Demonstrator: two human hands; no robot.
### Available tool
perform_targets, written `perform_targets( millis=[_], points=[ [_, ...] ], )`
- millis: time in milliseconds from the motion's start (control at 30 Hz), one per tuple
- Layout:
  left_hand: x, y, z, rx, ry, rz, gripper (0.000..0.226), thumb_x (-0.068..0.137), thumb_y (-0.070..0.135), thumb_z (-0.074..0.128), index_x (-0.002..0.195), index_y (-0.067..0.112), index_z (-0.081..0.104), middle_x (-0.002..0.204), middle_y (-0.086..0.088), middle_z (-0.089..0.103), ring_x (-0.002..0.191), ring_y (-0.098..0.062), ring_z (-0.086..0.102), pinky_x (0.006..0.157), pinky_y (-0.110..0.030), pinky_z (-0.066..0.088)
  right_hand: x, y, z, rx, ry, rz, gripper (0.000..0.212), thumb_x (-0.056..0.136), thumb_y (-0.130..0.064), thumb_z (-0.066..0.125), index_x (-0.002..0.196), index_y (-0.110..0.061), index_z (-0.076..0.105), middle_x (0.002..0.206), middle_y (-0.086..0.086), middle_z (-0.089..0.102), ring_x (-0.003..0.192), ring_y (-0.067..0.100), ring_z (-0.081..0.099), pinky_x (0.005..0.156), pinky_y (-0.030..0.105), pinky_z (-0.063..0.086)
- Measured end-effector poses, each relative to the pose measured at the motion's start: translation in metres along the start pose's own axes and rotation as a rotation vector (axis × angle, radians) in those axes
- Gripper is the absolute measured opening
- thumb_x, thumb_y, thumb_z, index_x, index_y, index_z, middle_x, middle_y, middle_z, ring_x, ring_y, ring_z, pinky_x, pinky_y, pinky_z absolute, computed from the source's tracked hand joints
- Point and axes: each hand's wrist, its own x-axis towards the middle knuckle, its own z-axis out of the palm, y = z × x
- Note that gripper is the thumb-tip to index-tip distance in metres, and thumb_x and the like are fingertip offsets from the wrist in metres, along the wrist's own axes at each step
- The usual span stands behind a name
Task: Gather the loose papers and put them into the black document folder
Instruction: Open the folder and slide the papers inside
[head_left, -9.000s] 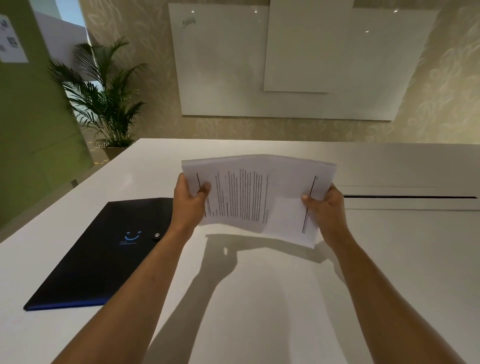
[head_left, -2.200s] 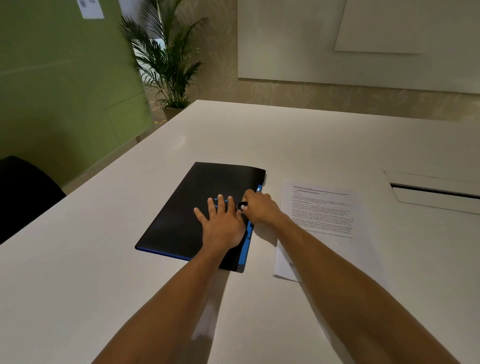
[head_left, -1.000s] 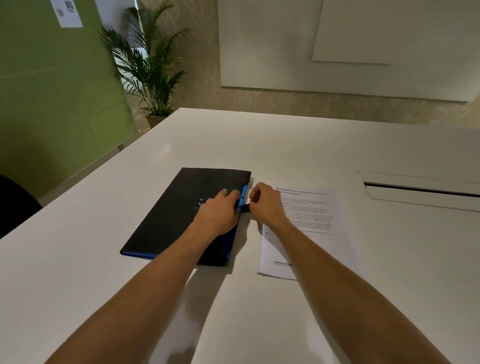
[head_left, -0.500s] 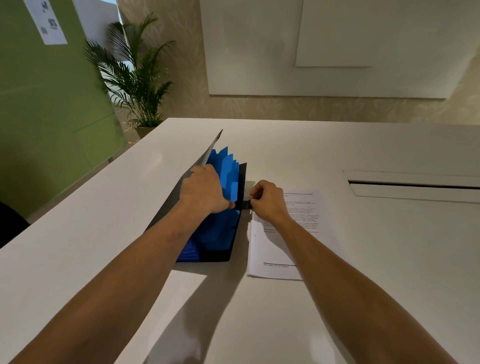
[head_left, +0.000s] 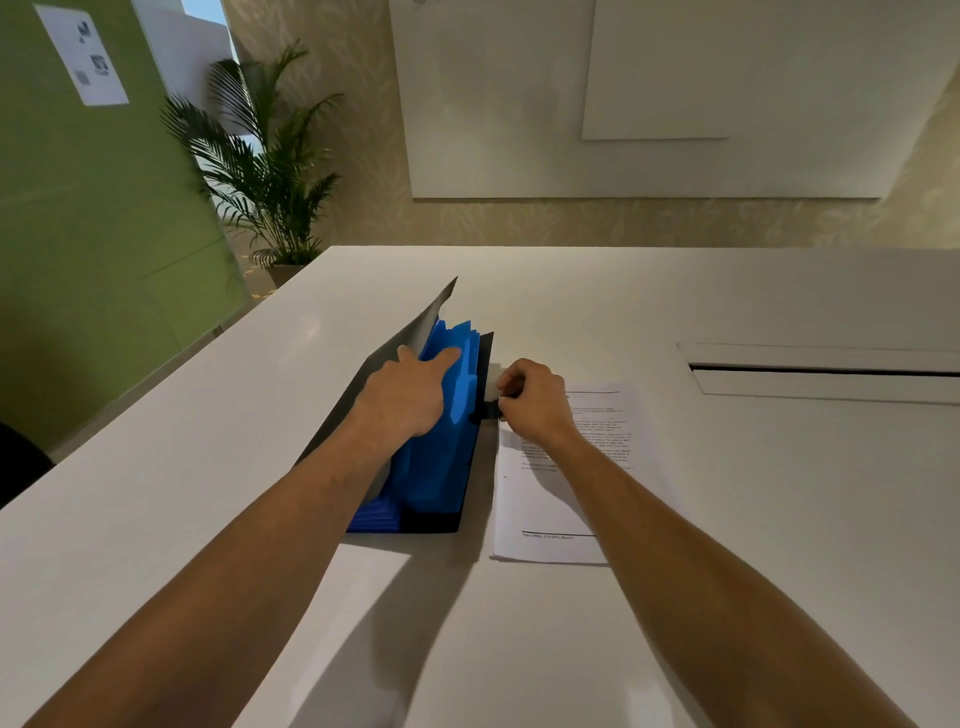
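Note:
The black document folder (head_left: 470, 467) lies open on the white table, its front cover (head_left: 415, 325) raised and tilted left, blue tabbed dividers (head_left: 441, 457) fanned out inside. My left hand (head_left: 410, 392) rests against the raised cover, index finger on the top of a blue divider. My right hand (head_left: 532, 397) pinches the folder's small black closure tab at its right edge. The stack of printed papers (head_left: 550, 499) lies flat just right of the folder, partly under my right wrist.
A long cable slot (head_left: 826, 370) is set into the white table (head_left: 779, 519) at the right. A potted palm (head_left: 270, 171) and a green wall stand beyond the table's left edge. A dark chair back (head_left: 21, 462) shows at far left.
The papers went from both hands down onto the table. The folder, shut a second ago, now stands open with the cover lifted; my left index finger has moved onto a blue divider.

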Motion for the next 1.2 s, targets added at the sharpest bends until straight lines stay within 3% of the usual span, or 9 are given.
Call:
perform_targets(
  millis=[100, 167, 333, 567, 733, 800, 900, 1033, 1200],
  points=[
    [0.000, 0.005, 0.001, -0.029, 0.042, -0.040, 0.016, 0.090, 0.018, 0.047, 0.102, 0.011, 0.055, 0.102, -0.011, 0.058, 0.074, -0.023, 0.049, 0.063, -0.035, 0.042, 0.000, -0.006, -0.002, 0.022, 0.018, -0.016, 0.026, 0.079, 0.010, 0.062, 0.085, -0.015, 0.059, 0.089, 0.004, 0.063, 0.081, 0.018, 0.061, 0.068, 0.022, 0.052],
    [0.000, 0.010, 0.008, -0.066, 0.097, -0.105, 0.030, 0.088, 0.041, 0.056, 0.086, 0.012, 0.050, 0.088, -0.004, 0.056, 0.063, -0.018, 0.045, 0.058, -0.034, 0.040, 0.001, -0.011, -0.003, 0.038, 0.031, -0.041, 0.026, 0.078, 0.011, 0.061, 0.085, -0.014, 0.060, 0.087, 0.003, 0.063, 0.079, 0.016, 0.061, 0.065, 0.019, 0.051],
    [0.002, 0.016, 0.013, -0.100, 0.125, -0.147, 0.078, 0.065, 0.062, 0.074, 0.119, 0.011, 0.048, 0.108, -0.009, 0.056, 0.093, -0.025, 0.060, 0.066, -0.033, 0.044, 0.002, -0.012, -0.007, 0.042, 0.044, -0.055, 0.027, 0.078, 0.012, 0.061, 0.086, -0.014, 0.060, 0.086, 0.001, 0.062, 0.079, 0.015, 0.060, 0.068, 0.022, 0.054],
    [-0.001, 0.020, 0.010, -0.093, 0.103, -0.127, 0.059, 0.079, 0.036, 0.068, 0.126, 0.010, 0.042, 0.118, -0.013, 0.051, 0.100, -0.030, 0.057, 0.069, -0.035, 0.040, 0.001, -0.008, -0.006, 0.072, 0.066, -0.038, 0.025, 0.082, 0.010, 0.062, 0.088, -0.015, 0.061, 0.088, 0.000, 0.062, 0.079, 0.012, 0.060, 0.065, 0.014, 0.049],
    [-0.002, 0.018, 0.015, -0.078, 0.043, -0.004, 0.085, 0.091, 0.012, 0.052, 0.151, 0.038, -0.002, 0.119, -0.020, 0.049, 0.081, -0.027, 0.055, 0.059, -0.032, 0.040, -0.002, -0.001, -0.005, 0.058, 0.056, -0.025, 0.020, 0.084, 0.007, 0.061, 0.088, -0.012, 0.060, 0.088, 0.003, 0.063, 0.081, 0.018, 0.062, 0.073, 0.029, 0.058],
    [-0.003, 0.022, 0.017, -0.074, 0.030, 0.010, 0.076, 0.091, 0.008, 0.047, 0.151, 0.037, 0.011, 0.119, -0.018, 0.050, 0.081, -0.026, 0.055, 0.060, -0.032, 0.043, -0.004, 0.005, -0.003, 0.035, 0.048, -0.036, 0.014, 0.085, 0.002, 0.063, 0.089, -0.011, 0.060, 0.086, 0.001, 0.062, 0.080, 0.017, 0.060, 0.067, 0.024, 0.054],
    [-0.003, 0.028, 0.023, -0.077, 0.018, -0.022, 0.033, 0.091, 0.010, 0.046, 0.123, 0.011, 0.053, 0.114, -0.016, 0.057, 0.087, -0.029, 0.055, 0.066, -0.033, 0.041, -0.010, 0.015, 0.001, -0.009, 0.002, 0.008, 0.022, 0.088, -0.023, 0.069, 0.103, -0.013, 0.057, 0.095, -0.001, 0.058, 0.087, 0.017, 0.057, 0.066, 0.021, 0.045],
    [-0.002, 0.039, 0.041, -0.126, -0.026, -0.073, 0.010, 0.091, 0.013, 0.049, 0.090, 0.007, 0.056, 0.100, -0.012, 0.061, 0.073, -0.020, 0.051, 0.063, -0.031, 0.042, -0.018, 0.033, -0.006, -0.120, 0.029, 0.057, 0.048, 0.088, -0.047, 0.063, 0.122, -0.015, 0.051, 0.122, 0.008, 0.058, 0.109, 0.024, 0.053, 0.083, 0.036, 0.044],
    [0.005, 0.048, 0.058, -0.145, -0.083, -0.035, 0.046, 0.089, 0.053, 0.052, 0.068, 0.013, 0.048, 0.074, -0.002, 0.052, 0.057, -0.012, 0.044, 0.055, -0.027, 0.038, -0.032, 0.061, -0.047, -0.406, 0.132, 0.209, 0.052, 0.087, -0.048, 0.059, 0.126, -0.016, 0.049, 0.125, 0.011, 0.057, 0.115, 0.031, 0.051, 0.090, 0.045, 0.045]
  ],
)
